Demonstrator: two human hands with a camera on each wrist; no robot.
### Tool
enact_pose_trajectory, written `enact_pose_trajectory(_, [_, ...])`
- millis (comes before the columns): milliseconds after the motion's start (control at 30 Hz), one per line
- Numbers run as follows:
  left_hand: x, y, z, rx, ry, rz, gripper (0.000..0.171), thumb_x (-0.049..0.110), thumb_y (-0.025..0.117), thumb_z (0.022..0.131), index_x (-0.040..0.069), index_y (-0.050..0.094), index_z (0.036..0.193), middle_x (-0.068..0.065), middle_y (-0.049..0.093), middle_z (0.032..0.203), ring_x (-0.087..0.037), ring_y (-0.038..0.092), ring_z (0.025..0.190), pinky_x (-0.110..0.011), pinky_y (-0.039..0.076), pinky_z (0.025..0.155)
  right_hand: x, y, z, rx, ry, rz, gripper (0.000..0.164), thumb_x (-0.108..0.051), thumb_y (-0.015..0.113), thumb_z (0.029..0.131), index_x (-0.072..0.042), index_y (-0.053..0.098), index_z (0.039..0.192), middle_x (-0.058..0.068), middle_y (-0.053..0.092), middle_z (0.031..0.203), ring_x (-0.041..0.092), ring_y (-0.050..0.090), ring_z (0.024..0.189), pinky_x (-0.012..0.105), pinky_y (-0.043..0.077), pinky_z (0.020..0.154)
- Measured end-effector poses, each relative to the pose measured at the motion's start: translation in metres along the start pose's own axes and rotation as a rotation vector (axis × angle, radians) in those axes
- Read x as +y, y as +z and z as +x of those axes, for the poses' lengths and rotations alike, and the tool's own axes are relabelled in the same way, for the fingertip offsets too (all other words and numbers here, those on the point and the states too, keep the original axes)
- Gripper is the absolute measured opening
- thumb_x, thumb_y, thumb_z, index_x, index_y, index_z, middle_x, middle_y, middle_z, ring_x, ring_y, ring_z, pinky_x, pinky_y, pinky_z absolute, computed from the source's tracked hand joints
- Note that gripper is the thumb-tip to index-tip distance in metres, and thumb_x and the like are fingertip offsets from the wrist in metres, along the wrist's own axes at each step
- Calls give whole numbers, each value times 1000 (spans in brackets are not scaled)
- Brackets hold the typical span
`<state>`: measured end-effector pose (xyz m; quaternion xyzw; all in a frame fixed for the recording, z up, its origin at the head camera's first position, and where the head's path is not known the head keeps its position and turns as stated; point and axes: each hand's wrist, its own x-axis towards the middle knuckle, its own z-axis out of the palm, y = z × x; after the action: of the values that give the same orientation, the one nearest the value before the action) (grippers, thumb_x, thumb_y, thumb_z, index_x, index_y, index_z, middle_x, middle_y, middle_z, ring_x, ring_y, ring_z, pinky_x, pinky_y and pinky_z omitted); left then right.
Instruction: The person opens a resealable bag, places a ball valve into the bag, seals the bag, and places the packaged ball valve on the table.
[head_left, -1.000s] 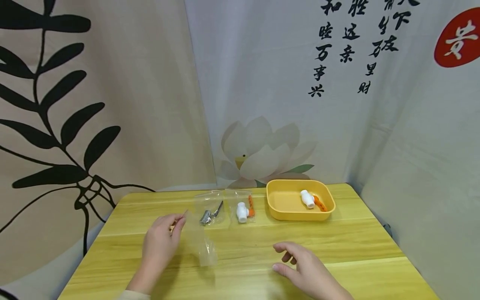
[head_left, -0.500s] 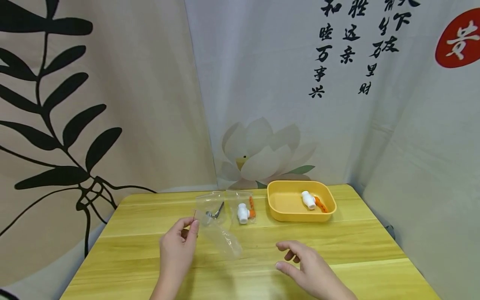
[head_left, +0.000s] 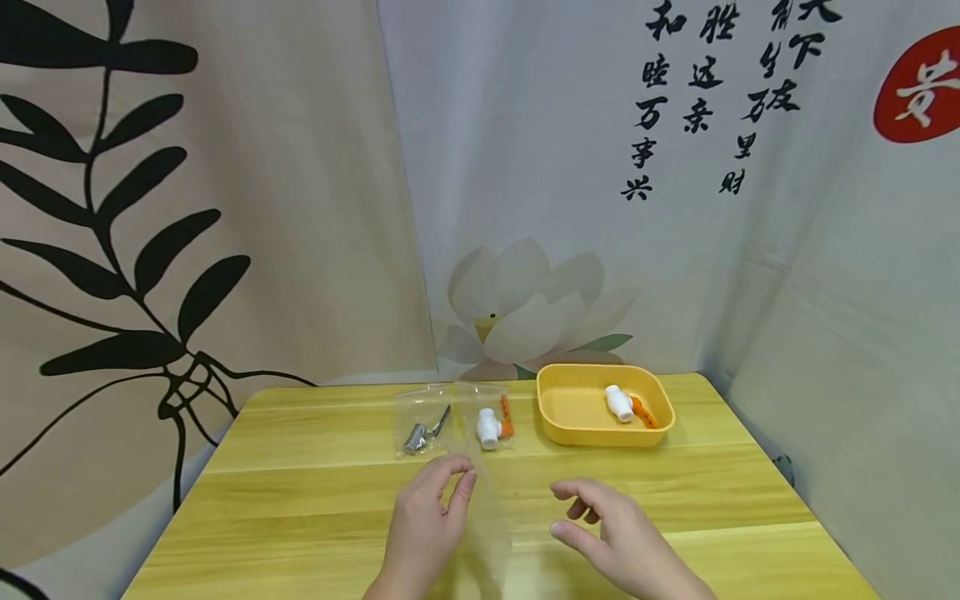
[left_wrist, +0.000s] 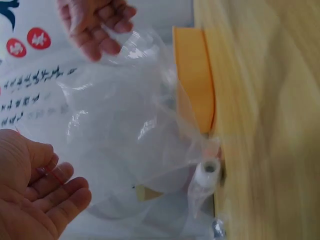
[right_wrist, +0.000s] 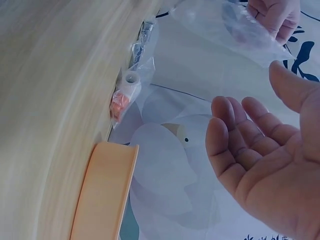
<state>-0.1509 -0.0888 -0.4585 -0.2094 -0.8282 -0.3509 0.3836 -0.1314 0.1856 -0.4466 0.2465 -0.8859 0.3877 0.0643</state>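
My left hand (head_left: pixel 427 521) pinches a clear plastic bag (left_wrist: pixel 125 115) by its edge between thumb and fingers. The bag hangs toward my right hand, and a thin red line shows along its edge in the left wrist view. It looks flat, with nothing seen inside. My right hand (head_left: pixel 618 537) is held over the table to the right, fingers loosely bent, thumb apart, holding nothing. Just beyond the left hand lies another clear bag with a shiny metal fitting (head_left: pixel 417 437). Beside it is a bagged white valve with an orange handle (head_left: pixel 489 429).
A yellow tray (head_left: pixel 555 433) stands at the table's back right. Inside it lies an unbagged white valve (head_left: pixel 619 404) with an orange handle. The wooden table (head_left: pixel 300 500) ends at a printed curtain (head_left: pixel 337 208) behind.
My left hand has moved to the right across the table with the clear bag, coming closer to the right hand. The right hand has stayed nearly still.
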Motion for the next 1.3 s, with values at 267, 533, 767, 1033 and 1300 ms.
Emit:
enact_pose_trajectory(267, [11, 10, -4, -13, 225, 30, 15, 7, 83, 88, 8, 74, 100, -3, 79, 105, -19, 78, 103, -23, 62, 94, -5, 1, 1, 19, -68, 3, 32, -29, 75, 102, -17, 69, 131, -3, 76, 122, 3, 68, 95, 23, 57, 74])
enact_pose_trajectory(533, [13, 15, -7, -92, 380, 38, 28, 24, 53, 113, 10, 72, 98, -1, 75, 105, -15, 76, 101, -19, 60, 96, -14, 6, 3, 83, -206, -9, 47, -15, 78, 98, -17, 62, 143, -2, 74, 122, 0, 67, 94, 26, 61, 76])
enact_pose_trajectory(767, [15, 18, -7, -89, 538, 80, 21, 18, 57, 111, 10, 71, 99, 2, 73, 103, -14, 76, 104, -22, 61, 97, -17, 15, 8, 194, -469, -181, 67, -2, 87, 83, -23, 66, 143, -2, 72, 130, 11, 71, 104, 18, 59, 87])
enact_pose_trajectory(1033, [17, 15, -9, -184, 519, 126, 15, 5, 79, 87, 11, 72, 99, 2, 73, 105, -15, 76, 108, -25, 62, 97, -9, 18, 10, 242, -537, -439, 49, -15, 94, 74, -27, 76, 118, 3, 71, 130, 15, 69, 99, 30, 61, 79])
enact_pose_trajectory(1300, [13, 9, -7, -259, 669, 217, 19, 1, 62, 88, 14, 72, 98, 5, 73, 102, -13, 71, 107, -26, 61, 99, -2, 17, 20, 238, -839, -565, 10, -15, 72, 88, -23, 74, 94, -3, 72, 120, 15, 68, 102, 29, 59, 83])
